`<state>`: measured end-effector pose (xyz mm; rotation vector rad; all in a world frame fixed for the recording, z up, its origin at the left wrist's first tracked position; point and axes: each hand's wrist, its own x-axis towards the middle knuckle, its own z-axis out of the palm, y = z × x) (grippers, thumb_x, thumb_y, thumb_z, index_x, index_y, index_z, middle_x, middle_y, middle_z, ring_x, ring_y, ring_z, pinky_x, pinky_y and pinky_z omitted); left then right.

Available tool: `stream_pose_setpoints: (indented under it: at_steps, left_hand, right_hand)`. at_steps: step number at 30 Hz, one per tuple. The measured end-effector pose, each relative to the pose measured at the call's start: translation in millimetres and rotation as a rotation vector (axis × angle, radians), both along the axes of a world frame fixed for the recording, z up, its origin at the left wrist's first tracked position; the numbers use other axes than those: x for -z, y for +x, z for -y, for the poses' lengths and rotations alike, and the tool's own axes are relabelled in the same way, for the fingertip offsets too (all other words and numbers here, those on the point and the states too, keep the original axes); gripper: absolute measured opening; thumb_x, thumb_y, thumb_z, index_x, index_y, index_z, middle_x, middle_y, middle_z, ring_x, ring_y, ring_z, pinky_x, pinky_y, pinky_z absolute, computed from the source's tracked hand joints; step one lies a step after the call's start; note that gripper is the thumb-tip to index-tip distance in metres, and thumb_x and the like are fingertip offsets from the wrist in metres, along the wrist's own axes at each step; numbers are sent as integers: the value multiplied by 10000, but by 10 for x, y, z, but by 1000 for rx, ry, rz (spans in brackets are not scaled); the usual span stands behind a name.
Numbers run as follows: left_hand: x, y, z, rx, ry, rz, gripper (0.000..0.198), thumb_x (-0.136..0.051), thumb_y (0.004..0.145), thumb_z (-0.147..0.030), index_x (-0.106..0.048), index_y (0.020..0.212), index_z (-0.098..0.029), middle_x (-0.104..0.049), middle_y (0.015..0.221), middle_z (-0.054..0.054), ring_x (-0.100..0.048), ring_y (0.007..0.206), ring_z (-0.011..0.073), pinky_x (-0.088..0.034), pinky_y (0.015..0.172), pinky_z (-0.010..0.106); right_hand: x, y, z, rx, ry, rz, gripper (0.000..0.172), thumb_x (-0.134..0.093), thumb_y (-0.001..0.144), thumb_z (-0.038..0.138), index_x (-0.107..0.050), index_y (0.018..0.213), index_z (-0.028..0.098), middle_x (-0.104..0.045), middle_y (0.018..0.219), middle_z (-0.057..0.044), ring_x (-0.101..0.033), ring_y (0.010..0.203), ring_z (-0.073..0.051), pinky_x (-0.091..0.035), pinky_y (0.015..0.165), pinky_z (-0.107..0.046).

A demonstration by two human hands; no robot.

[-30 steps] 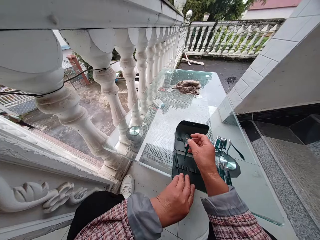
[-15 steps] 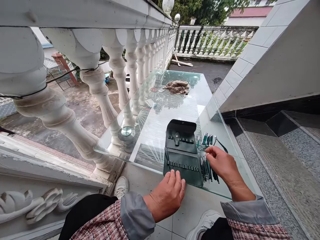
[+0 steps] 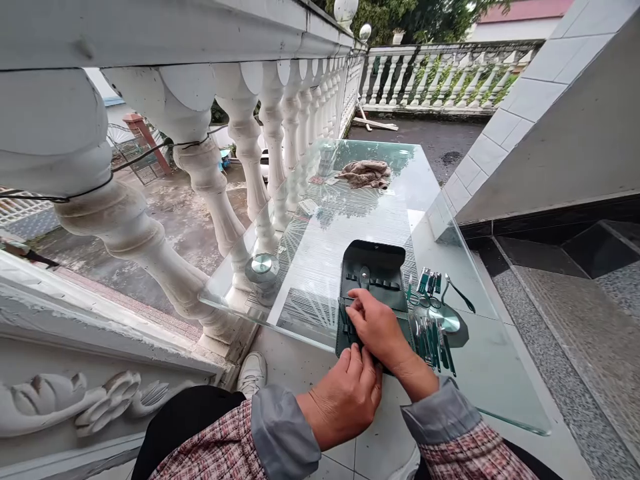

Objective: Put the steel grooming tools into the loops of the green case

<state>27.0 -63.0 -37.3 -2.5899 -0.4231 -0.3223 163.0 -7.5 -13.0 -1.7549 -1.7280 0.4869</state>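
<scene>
An open dark green tool case (image 3: 376, 277) lies on the glass table (image 3: 350, 213), one small tool strapped in its upper half. My right hand (image 3: 381, 328) lies over the case's lower half, fingers pinched at its left edge on something I cannot make out. At the case's near edge rests my left hand (image 3: 345, 398), fingers curled down against it. Several small green-handled metal tools (image 3: 434, 321) lie loose on the glass just right of the case.
A white stone balustrade (image 3: 210, 167) runs along the left of the table. A round metal fitting (image 3: 262, 267) sits at the table's near left corner and a crumpled brown cloth (image 3: 366, 173) at the far end. A tiled wall (image 3: 540, 127) rises on the right.
My right hand has come back from the loose tools on the right and now lies over the lower half of the case. My left hand has stayed at the case's near edge.
</scene>
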Motion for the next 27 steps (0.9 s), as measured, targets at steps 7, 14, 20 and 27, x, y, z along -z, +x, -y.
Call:
stream_pose_setpoints:
  at_steps: [7, 14, 20, 27]
  left_hand:
    - [-11, -6, 1, 0, -40, 15, 398, -351, 902, -193, -491, 1222, -1, -551, 1187, 255, -570, 1031, 324, -383, 889, 482]
    - [-10, -17, 8, -19, -10, 7, 430, -341, 910, -218, -464, 1255, 8, -546, 1203, 246, -541, 1093, 325, -385, 901, 459]
    - [-5, -14, 12, -18, 12, 18, 414, -343, 910, -220, -486, 1237, -11, -566, 1184, 240, -573, 1044, 324, -387, 885, 467]
    - [-14, -39, 5, -10, 2, 1, 406, -368, 915, -220, -465, 1261, -33, -553, 1209, 236, -562, 1068, 319, -371, 893, 466]
  right_hand:
    - [-26, -206, -149, 51, -118, 331, 269, -400, 781, 105, -545, 1001, 162, -638, 833, -68, -570, 727, -176, -310, 607, -266]
    - [52, -164, -274, 160, -1, 69, 281, -448, 691, 105, -566, 936, 176, -581, 659, -5, -513, 607, -151, -284, 588, -263]
    - [63, -108, -340, 240, 42, -159, 229, -476, 651, 164, -558, 863, 183, -546, 563, 38, -511, 555, -134, -371, 599, -266]
    - [-118, 95, -279, 278, 107, -586, 352, -492, 694, 327, -557, 991, 150, -546, 641, 35, -490, 478, -93, -436, 455, -238]
